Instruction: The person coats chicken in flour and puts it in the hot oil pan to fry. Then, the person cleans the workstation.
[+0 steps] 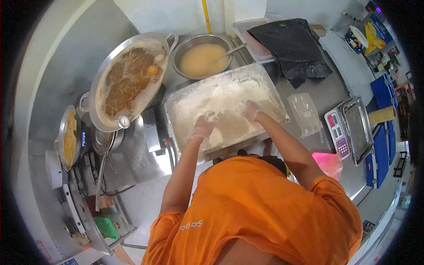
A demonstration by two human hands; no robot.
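A large rectangular metal tray point(286, 118) holds a bed of pale flour-like powder point(225, 99). My left hand point(204, 126), in a clear plastic glove, rests in the powder left of the middle, fingers apart and coated white. My right hand point(251, 110), gloved the same way, touches the powder on the right side; its fingers are loosely spread, with the tips partly buried. I make out nothing held in either hand. Between them the powder is disturbed and shadowed, with a whiter mound near my left hand.
A big pan of bubbling brown oil point(132, 79) with a thermometer dial point(124, 121) stands left. Behind the tray is a steel bowl of cloudy liquid point(203, 59) with a spoon point(232, 51). Rightward lie a black plastic bag point(291, 48), a clear bag point(304, 114) and a scale point(340, 132).
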